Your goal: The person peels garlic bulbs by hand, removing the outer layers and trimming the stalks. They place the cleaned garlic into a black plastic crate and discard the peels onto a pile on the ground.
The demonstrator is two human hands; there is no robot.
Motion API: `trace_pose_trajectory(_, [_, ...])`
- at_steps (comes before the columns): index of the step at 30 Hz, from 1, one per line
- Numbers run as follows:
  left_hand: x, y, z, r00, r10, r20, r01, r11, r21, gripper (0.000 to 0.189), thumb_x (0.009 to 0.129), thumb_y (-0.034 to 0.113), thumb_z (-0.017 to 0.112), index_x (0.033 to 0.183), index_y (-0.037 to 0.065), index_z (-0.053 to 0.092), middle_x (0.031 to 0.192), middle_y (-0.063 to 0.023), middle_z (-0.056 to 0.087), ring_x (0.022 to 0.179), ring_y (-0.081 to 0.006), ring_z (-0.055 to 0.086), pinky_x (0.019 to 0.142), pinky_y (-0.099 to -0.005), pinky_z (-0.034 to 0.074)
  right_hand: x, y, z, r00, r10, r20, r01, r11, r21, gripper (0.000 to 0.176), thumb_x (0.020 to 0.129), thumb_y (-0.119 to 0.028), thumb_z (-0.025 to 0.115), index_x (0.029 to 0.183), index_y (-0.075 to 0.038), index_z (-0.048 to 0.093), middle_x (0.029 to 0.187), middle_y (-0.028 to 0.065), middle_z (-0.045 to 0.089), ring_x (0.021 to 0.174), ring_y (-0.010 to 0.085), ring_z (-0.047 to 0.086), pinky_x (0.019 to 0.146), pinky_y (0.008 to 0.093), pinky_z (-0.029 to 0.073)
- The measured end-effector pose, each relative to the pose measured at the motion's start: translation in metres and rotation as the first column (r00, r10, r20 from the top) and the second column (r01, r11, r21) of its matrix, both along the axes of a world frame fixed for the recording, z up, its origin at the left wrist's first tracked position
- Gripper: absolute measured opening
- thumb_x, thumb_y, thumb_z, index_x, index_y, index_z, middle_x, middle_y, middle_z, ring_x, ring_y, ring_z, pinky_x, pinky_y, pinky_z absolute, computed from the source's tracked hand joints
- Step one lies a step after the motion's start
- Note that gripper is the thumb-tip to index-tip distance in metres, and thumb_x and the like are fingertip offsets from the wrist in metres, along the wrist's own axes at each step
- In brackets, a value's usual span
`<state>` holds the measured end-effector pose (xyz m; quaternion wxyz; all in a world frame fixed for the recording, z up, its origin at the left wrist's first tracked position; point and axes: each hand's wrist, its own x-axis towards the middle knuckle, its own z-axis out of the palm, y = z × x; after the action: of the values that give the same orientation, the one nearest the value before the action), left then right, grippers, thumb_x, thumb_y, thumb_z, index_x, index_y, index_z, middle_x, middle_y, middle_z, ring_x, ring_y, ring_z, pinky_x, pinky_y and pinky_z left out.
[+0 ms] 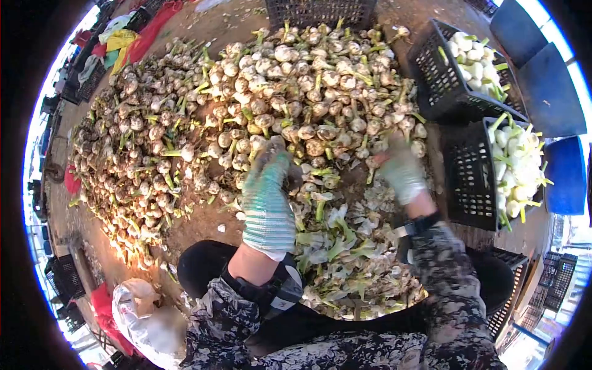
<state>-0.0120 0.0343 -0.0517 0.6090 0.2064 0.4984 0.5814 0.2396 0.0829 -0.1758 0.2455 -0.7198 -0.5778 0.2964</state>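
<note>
My left hand (269,200), in a green-and-white striped knit glove, reaches to the near edge of a pile of garlic bulbs (287,54). Its dirt-darkened fingers stretch forward against the bulbs, with the thumb apart. Over on the right, my right hand (401,171) wears a similar glove and is smeared by motion. It hovers beside the pile's right front, fingertips close to loose bulbs; whether it holds one I cannot tell. The bulbs are soil-stained, with short green stem stubs. Below and between my hands lies a heap of peeled skins and leaves (345,243).
Two black crates, an upper one (431,71) and a lower one (472,176), hold cleaned white bulbs at the right. Another black crate (320,11) stands behind the pile. A white sack (139,317) lies at lower left. Blue panels (564,176) stand beyond the right crates.
</note>
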Motion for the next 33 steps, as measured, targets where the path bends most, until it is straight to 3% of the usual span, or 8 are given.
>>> trace_pose_trajectory(4, [0.002, -0.004, 0.001, 0.999, -0.007, 0.033, 0.010, 0.997, -0.082, 0.033, 0.084, 0.011, 0.055, 0.114, -0.001, 0.050, 0.086, -0.0019, 0.057, 0.069, -0.0087, 0.053, 0.064, -0.0221, 0.044, -0.100, -0.018, -0.102, 0.958, 0.244, 0.148, -0.155, 0.882, -0.446, 0.069, 0.072, -0.024, 0.067, 0.131, -0.006, 0.035, 0.110, 0.0194, 0.056, 0.095, 0.0304, 0.058, 0.083, 0.0378, 0.045])
trace_pose_trajectory(7, [-0.002, 0.000, 0.004, 0.999, -0.018, 0.036, 0.022, 0.993, -0.116, 0.035, 0.084, 0.011, 0.055, 0.116, -0.002, 0.048, 0.093, -0.0033, 0.057, 0.073, -0.0089, 0.053, 0.067, -0.0220, 0.044, -0.081, -0.029, -0.253, 0.849, -0.340, -0.405, 0.206, 0.918, -0.338, 0.062, 0.071, -0.024, 0.067, 0.125, -0.005, 0.043, 0.105, 0.0177, 0.059, 0.087, 0.0293, 0.059, 0.080, 0.0367, 0.046])
trace_pose_trajectory(14, [-0.001, -0.004, -0.002, 0.988, -0.138, 0.065, 0.145, 0.982, -0.117, 0.040, 0.084, 0.010, 0.055, 0.120, -0.003, 0.045, 0.105, -0.0062, 0.056, 0.085, -0.0094, 0.052, 0.075, -0.0221, 0.043, -0.055, -0.036, 0.050, 0.505, -0.176, -0.845, 0.038, 0.983, -0.182, 0.051, 0.074, 0.005, 0.058, 0.123, 0.002, 0.043, 0.112, 0.0084, 0.056, 0.099, 0.0141, 0.054, 0.084, 0.0290, 0.044])
trace_pose_trajectory(20, [0.008, -0.021, 0.028, 0.785, -0.550, 0.283, 0.592, 0.802, -0.083, 0.038, 0.084, 0.011, 0.056, 0.119, 0.000, 0.046, 0.100, -0.0036, 0.056, 0.089, -0.0103, 0.053, 0.080, -0.0231, 0.044, -0.048, -0.060, 0.144, 0.842, 0.538, -0.049, -0.489, 0.798, 0.352, 0.057, 0.070, -0.007, 0.064, 0.123, -0.003, 0.044, 0.115, 0.0102, 0.054, 0.104, 0.0214, 0.053, 0.090, 0.0309, 0.041])
trace_pose_trajectory(23, [0.007, -0.026, 0.032, 0.864, -0.503, -0.008, 0.499, 0.856, 0.135, 0.038, 0.082, 0.007, 0.058, 0.118, 0.000, 0.047, 0.100, -0.0038, 0.056, 0.088, -0.0102, 0.053, 0.078, -0.0231, 0.045, -0.071, -0.072, 0.151, 0.373, 0.096, -0.923, 0.049, 0.991, 0.123, 0.060, 0.070, -0.006, 0.065, 0.126, -0.005, 0.041, 0.103, 0.0069, 0.057, 0.088, 0.0176, 0.058, 0.077, 0.0272, 0.048])
trace_pose_trajectory(26, [0.019, -0.034, 0.025, 0.887, -0.293, -0.356, 0.400, 0.874, 0.276, 0.045, 0.076, -0.002, 0.060, 0.118, 0.000, 0.046, 0.105, -0.0053, 0.053, 0.094, -0.0104, 0.051, 0.079, -0.0232, 0.044, -0.075, -0.094, 0.141, -0.086, -0.335, -0.938, 0.057, 0.939, -0.340, 0.049, 0.077, -0.010, 0.064, 0.122, -0.006, 0.044, 0.081, -0.0009, 0.054, 0.061, 0.0050, 0.052, 0.046, 0.0174, 0.044])
trace_pose_trajectory(30, [0.020, -0.038, 0.028, 0.729, -0.164, -0.664, 0.537, 0.739, 0.407, 0.058, 0.068, 0.005, 0.071, 0.120, 0.004, 0.046, 0.111, -0.0068, 0.050, 0.100, -0.0168, 0.051, 0.085, -0.0278, 0.043, -0.082, -0.100, 0.131, 0.394, -0.161, -0.905, 0.102, 0.986, -0.131, 0.039, 0.078, -0.007, 0.064, 0.114, -0.003, 0.049, 0.095, 0.0059, 0.060, 0.084, 0.0132, 0.057, 0.075, 0.0232, 0.046])
trace_pose_trajectory(33, [0.019, -0.039, 0.033, 0.687, -0.080, -0.723, 0.546, 0.713, 0.440, 0.060, 0.065, 0.004, 0.071, 0.120, 0.004, 0.046, 0.110, -0.0106, 0.049, 0.099, -0.0221, 0.053, 0.085, -0.0296, 0.044, -0.093, -0.099, 0.138, 0.283, -0.158, -0.946, 0.176, 0.978, -0.111, 0.040, 0.077, -0.004, 0.064, 0.114, -0.001, 0.049, 0.095, 0.0057, 0.060, 0.084, 0.0134, 0.057, 0.075, 0.0230, 0.046])
